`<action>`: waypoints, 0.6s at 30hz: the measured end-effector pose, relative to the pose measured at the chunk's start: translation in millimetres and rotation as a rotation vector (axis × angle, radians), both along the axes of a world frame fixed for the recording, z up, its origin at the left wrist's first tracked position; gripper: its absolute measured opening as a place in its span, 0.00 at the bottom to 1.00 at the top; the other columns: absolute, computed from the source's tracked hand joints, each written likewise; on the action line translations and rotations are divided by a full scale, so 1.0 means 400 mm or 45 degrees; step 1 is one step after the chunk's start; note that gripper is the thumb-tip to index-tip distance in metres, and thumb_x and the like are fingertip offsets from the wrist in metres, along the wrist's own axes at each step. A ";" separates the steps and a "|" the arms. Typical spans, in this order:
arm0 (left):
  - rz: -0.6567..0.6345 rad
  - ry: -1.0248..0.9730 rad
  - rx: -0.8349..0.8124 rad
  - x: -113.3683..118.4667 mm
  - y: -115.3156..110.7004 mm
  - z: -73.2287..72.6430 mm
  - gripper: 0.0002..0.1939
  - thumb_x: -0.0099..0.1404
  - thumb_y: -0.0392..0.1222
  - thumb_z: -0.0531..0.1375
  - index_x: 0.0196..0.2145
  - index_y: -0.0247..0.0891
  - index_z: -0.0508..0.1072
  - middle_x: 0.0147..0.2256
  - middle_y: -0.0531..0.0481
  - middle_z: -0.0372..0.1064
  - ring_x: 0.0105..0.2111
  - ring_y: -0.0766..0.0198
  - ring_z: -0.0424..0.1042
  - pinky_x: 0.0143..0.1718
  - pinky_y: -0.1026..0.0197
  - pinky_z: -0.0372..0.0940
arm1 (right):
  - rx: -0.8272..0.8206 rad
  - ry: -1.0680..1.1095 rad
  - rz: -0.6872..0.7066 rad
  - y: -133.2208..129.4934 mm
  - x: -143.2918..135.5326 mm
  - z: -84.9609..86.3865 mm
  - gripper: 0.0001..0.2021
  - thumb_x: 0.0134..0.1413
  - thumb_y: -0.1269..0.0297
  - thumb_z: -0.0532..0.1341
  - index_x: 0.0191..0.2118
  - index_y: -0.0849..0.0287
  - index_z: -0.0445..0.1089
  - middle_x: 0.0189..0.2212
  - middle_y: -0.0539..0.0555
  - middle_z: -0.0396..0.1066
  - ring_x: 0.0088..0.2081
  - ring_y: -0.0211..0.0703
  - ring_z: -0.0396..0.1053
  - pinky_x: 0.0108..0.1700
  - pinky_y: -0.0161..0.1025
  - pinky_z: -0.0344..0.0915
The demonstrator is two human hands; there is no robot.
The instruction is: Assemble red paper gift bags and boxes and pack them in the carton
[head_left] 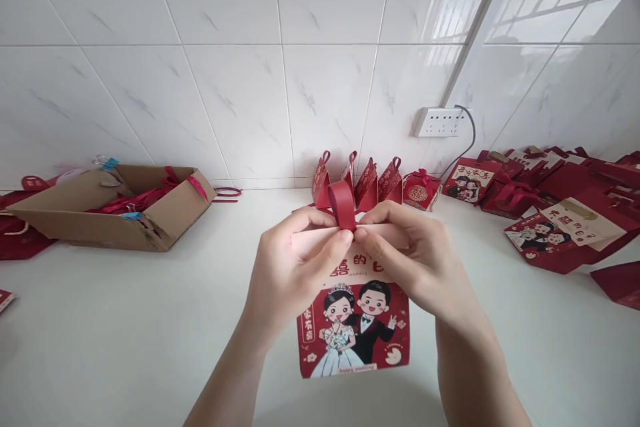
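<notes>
Both hands pinch the top edge of a red and cream wedding gift box [354, 327], printed with a cartoon bride and groom. My left hand [300, 260] grips the left part of its folded cream top, thumb in front and fingers behind. On the other side my right hand [410, 254] holds it the same way, the two thumbs nearly meeting at the centre. A red ribbon loop [342, 204] stands up between the thumbs. The fingertips behind the box top are partly hidden.
Small red triangular boxes [367, 187] stand by the wall, beside a square red box [421, 188]. Many finished-looking boxes [575, 227] crowd the right. At left sits a cardboard box [120, 234] with red ribbons; a power strip [443, 122] is on the tiled wall.
</notes>
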State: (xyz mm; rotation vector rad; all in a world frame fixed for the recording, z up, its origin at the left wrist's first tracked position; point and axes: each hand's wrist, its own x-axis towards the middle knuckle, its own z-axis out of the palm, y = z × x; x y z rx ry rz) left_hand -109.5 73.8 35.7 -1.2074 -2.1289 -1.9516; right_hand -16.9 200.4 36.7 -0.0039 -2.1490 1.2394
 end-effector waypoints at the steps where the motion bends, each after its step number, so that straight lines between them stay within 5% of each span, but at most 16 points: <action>1: -0.019 0.000 -0.007 -0.003 -0.001 0.000 0.07 0.59 0.43 0.61 0.26 0.38 0.71 0.23 0.54 0.69 0.24 0.68 0.68 0.24 0.69 0.63 | -0.017 -0.003 0.020 0.000 -0.001 -0.001 0.08 0.61 0.67 0.57 0.29 0.59 0.62 0.16 0.43 0.53 0.18 0.31 0.46 0.17 0.29 0.44; 7: -0.117 -0.094 0.002 -0.008 0.001 0.000 0.09 0.61 0.44 0.60 0.26 0.38 0.71 0.23 0.54 0.69 0.23 0.68 0.68 0.23 0.69 0.62 | 0.040 -0.048 0.179 0.008 0.000 -0.002 0.04 0.61 0.68 0.55 0.33 0.58 0.60 0.18 0.43 0.53 0.19 0.32 0.47 0.19 0.30 0.46; 12: -0.107 -0.001 -0.001 -0.014 -0.001 0.000 0.07 0.61 0.41 0.60 0.27 0.38 0.72 0.24 0.55 0.71 0.25 0.69 0.69 0.25 0.71 0.63 | 0.071 -0.023 0.115 0.007 0.004 -0.002 0.03 0.60 0.69 0.56 0.34 0.58 0.61 0.20 0.45 0.57 0.20 0.32 0.50 0.20 0.30 0.49; 18: -0.115 0.092 -0.022 -0.004 -0.009 0.008 0.06 0.62 0.38 0.60 0.26 0.40 0.74 0.24 0.56 0.71 0.24 0.70 0.69 0.25 0.72 0.64 | -0.170 -0.103 0.301 0.007 0.009 0.001 0.03 0.63 0.68 0.54 0.35 0.57 0.59 0.18 0.43 0.52 0.19 0.32 0.45 0.18 0.29 0.46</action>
